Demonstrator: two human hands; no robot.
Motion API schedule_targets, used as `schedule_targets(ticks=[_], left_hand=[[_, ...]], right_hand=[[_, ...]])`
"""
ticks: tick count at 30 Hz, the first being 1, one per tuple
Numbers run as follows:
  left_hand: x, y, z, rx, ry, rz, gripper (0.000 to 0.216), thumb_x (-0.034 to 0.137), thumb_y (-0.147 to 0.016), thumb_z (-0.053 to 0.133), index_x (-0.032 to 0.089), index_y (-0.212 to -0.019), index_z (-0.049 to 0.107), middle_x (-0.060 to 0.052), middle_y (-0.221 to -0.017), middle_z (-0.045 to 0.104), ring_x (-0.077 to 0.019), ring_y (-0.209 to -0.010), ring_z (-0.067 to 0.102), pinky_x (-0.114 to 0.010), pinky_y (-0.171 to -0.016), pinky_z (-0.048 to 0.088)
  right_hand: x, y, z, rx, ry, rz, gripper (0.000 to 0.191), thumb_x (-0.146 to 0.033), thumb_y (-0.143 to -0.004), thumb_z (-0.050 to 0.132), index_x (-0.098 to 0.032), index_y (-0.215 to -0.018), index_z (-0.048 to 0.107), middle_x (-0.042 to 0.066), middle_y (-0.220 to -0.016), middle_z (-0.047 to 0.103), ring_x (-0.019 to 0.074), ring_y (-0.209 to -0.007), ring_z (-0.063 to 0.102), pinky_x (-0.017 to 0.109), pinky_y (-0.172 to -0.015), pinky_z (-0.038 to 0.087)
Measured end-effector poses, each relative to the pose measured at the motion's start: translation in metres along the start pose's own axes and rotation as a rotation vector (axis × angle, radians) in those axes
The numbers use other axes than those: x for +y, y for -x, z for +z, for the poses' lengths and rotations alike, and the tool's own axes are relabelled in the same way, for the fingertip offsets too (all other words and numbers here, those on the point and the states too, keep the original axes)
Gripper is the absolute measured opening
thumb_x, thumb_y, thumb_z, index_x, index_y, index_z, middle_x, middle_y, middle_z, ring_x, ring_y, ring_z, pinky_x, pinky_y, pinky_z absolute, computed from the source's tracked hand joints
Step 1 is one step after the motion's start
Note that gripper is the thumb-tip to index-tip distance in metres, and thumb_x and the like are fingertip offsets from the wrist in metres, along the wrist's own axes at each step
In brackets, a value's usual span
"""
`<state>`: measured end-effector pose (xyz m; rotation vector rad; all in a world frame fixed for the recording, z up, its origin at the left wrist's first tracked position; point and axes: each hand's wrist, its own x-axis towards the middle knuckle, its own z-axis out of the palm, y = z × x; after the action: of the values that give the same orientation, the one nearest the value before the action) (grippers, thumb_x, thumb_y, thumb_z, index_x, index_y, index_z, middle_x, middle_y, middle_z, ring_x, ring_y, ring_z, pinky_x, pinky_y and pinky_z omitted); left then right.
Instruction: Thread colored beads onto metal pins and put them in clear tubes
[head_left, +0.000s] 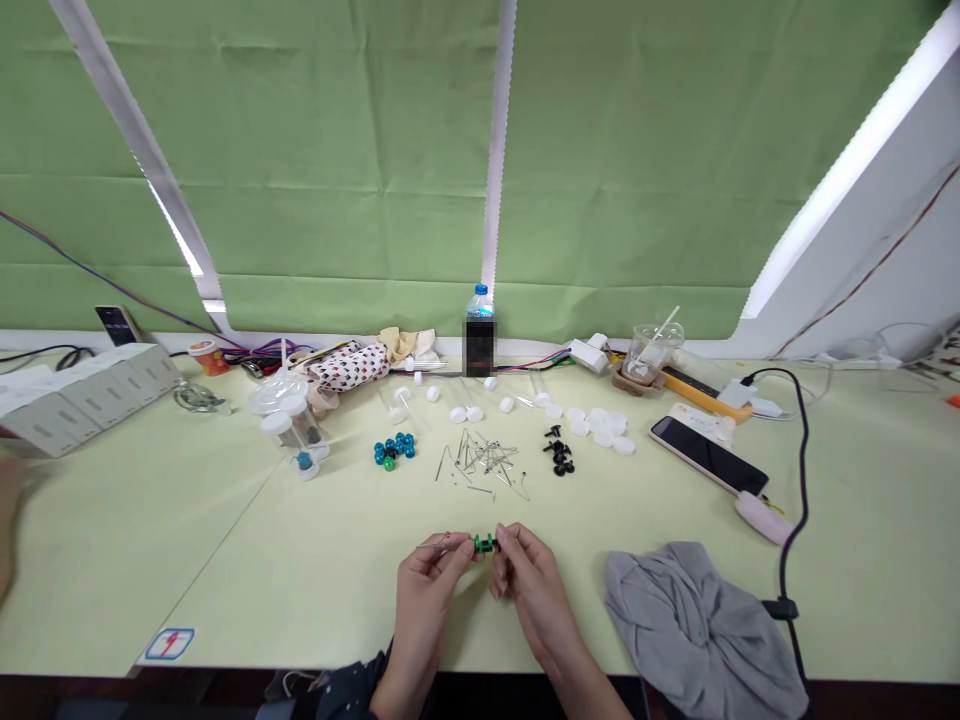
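Observation:
A small green-and-black part (485, 544) sits between my two hands near the table's front edge. My left hand (429, 585) pinches its green left end, and a thin rod (435, 545) sticks out leftward past those fingers. On the other side, my right hand (531, 580) has thumb and fingers closed on the dark right end. Ahead of the hands lie scattered bent metal rods (484, 458). To their left is a cluster of blue beads (405, 440) with a green bead (389, 464); to their right, several small black pieces (559, 452).
White round caps (600, 425) and clear tubes spread behind. Left stand lidded clear containers (279, 430) and white boxes (97, 395). A bottle (480, 335) stands at the back. Right are a phone (709, 453), a black cable (804, 450) and grey cloth (697, 625). Another person's arm (9, 520) shows far left.

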<state>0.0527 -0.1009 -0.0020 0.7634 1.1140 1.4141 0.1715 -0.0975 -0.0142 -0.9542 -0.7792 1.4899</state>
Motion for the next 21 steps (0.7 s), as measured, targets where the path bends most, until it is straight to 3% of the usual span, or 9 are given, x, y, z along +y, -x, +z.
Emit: schedule_targets(ticks=[5,13,21], left_hand=[[-0.001,0.001,-0.001,0.0,0.012,-0.003,0.02,0.025,-0.061,0.077,0.012,-0.074,0.072,-0.006,-0.076,0.067,-0.0211,-0.07,0.068,-0.03,-0.071,0.056],[0.001,0.001,0.0,0.016,0.011,0.006,0.021,0.027,-0.059,0.078,0.012,-0.073,0.072,-0.005,-0.075,0.067,-0.0204,-0.069,0.068,-0.03,-0.072,0.056],[0.0,0.0,0.0,0.006,-0.006,-0.013,0.021,0.027,-0.06,0.077,0.012,-0.073,0.071,-0.006,-0.076,0.067,-0.0197,-0.07,0.067,-0.029,-0.072,0.055]], right_hand=[[0.003,0.001,0.0,0.023,-0.011,-0.015,0.03,-0.044,-0.082,0.057,-0.018,-0.071,0.047,-0.006,-0.051,0.043,0.0075,-0.045,0.039,0.021,-0.046,0.03],[0.005,0.011,0.0,0.043,0.02,-0.093,0.031,-0.043,-0.082,0.059,-0.02,-0.102,0.053,-0.004,-0.059,0.047,0.0091,-0.05,0.041,0.022,-0.049,0.033],[0.01,0.013,-0.004,0.004,0.053,-0.124,0.03,-0.039,-0.081,0.061,-0.019,-0.103,0.055,-0.005,-0.06,0.045,0.0083,-0.048,0.041,0.022,-0.047,0.034]])
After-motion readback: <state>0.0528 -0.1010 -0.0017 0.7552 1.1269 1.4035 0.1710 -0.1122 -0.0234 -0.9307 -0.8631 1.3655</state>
